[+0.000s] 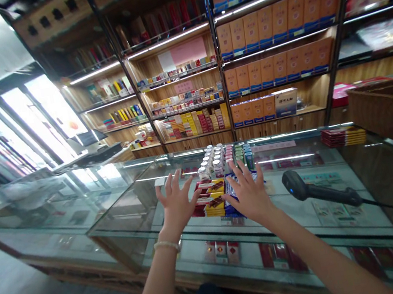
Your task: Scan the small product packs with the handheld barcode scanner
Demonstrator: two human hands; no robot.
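Note:
My left hand (176,202) is raised above the glass counter with its fingers spread and nothing in it. To its right, my right hand (248,191) is likewise spread and holds nothing. Between the two lie stacked chocolate bars (213,199) in red and yellow wrappers. Blue-purple packets (230,189) sit beside them, partly covered by my right hand. Behind these stand rows of small white-capped bottles (211,160), with pink, green and blue containers (239,153) on their right. Whether either hand touches the packets, I cannot tell.
A black barcode scanner (314,191) with a cable lies on the glass counter (285,220) to the right. Farther back are another stack of red and yellow bars (342,136) and a brown woven basket (391,107). Shelves with orange boxes (262,26) line the wall.

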